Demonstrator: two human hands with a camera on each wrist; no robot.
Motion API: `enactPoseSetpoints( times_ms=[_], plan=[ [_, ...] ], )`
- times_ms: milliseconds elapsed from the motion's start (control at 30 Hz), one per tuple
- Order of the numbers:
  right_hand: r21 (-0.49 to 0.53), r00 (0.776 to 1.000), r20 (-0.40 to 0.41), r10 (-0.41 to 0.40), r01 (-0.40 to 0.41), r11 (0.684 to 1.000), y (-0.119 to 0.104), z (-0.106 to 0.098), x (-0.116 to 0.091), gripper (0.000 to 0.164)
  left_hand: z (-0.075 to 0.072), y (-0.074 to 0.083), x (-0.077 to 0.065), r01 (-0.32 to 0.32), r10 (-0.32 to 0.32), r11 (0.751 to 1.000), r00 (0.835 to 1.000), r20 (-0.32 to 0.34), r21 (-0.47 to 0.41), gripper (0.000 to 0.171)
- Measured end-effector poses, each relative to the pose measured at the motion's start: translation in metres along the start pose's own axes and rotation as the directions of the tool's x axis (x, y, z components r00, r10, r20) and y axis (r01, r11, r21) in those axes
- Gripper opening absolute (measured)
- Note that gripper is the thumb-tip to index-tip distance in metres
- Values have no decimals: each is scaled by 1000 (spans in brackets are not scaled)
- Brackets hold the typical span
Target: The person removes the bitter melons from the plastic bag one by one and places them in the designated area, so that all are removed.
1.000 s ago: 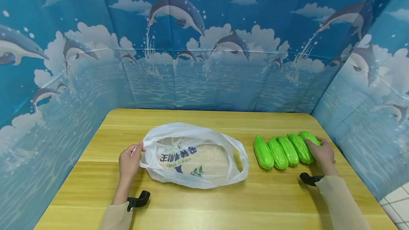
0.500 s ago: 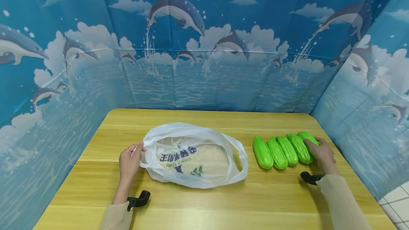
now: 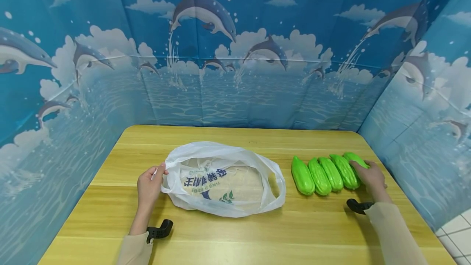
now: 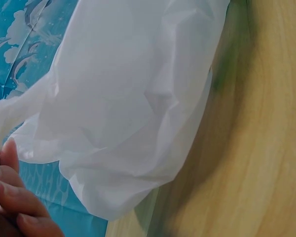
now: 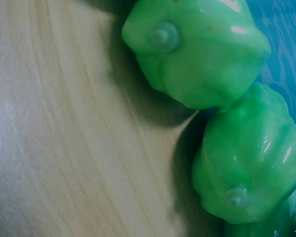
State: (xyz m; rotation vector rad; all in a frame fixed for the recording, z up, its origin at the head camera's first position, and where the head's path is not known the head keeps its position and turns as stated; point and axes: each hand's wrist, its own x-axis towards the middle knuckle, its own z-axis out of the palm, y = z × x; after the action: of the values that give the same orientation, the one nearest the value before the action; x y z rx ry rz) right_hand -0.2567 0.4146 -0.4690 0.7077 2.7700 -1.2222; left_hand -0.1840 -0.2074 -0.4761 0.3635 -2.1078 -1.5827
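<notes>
A white plastic bag (image 3: 228,209) lies on the table with its mouth open, dark printed characters and green leaves showing inside. My left hand (image 3: 150,183) pinches the bag's left handle; in the left wrist view the fingers (image 4: 22,197) are curled at the plastic (image 4: 118,94). Several glossy green bitter gourds (image 3: 321,177) lie side by side to the right of the bag. My right hand (image 3: 371,178) holds the rightmost bitter gourd (image 3: 354,158), its fingers over the near end and the thumb hidden. Close-up gourds (image 5: 197,54) fill much of the right wrist view.
The wooden table (image 3: 228,240) has rounded far corners. Behind and beside it hangs a blue dolphin-print curtain (image 3: 235,93). Black wrist mounts (image 3: 160,230) sit on both wrists. White floor tiles (image 3: 456,232) show past the right edge.
The row of bitter gourds has shifted very slightly left, the rightmost one also a little nearer. The left hand and the bag have stayed almost still.
</notes>
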Motion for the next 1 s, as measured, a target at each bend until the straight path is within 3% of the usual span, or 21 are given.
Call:
enactPoseSetpoints(
  times_ms=[400,700,867,1000],
  plan=[
    [20,1000,-8,-2,2,1000,4,-1,-2,94,2,0,1,-2,2,1000,1000,12,4,40],
    [75,999,8,-54,53,996,8,-3,-5,96,4,-1,1,9,-9,1000,1000,-5,26,52],
    [12,993,-51,-107,108,994,6,-4,-8,95,-2,-1,-1,-31,34,989,999,-20,148,56],
    [-86,970,-115,-215,205,975,-7,-5,-13,93,-11,6,2,-77,87,950,996,-19,302,53]
  ],
)
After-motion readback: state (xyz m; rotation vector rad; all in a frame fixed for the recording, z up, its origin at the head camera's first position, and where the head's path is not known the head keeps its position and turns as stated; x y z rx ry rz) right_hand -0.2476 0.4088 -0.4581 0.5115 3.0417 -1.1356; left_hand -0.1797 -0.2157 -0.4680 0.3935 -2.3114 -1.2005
